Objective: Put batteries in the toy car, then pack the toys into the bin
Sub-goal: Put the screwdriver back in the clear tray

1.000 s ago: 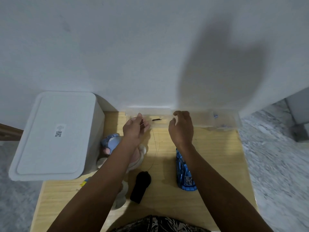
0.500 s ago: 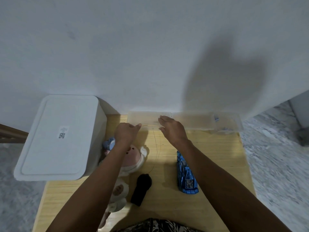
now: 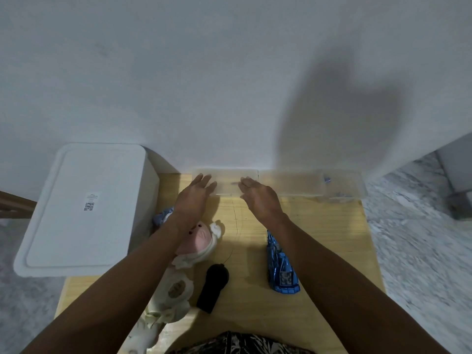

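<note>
Both the left hand (image 3: 195, 198) and right hand (image 3: 260, 198), fingers straight, rested on the clear plastic lidded box (image 3: 227, 181) at the desk's (image 3: 319, 251) twelve o'clock; pressing unevenly could skid it against the wall.

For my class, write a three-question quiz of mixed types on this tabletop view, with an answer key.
1. True or false: the white bin has its lid on.
2. Multiple choice: what lies between the doll and the blue toy car on the wooden table? A) a black remote control B) a red ball C) a pair of scissors
3. Fill in: both the left hand and the right hand, fingers straight, reach toward the clear ____ by the wall.

Key: 1 true; 2 A, the black remote control; 3 plastic box.
</note>
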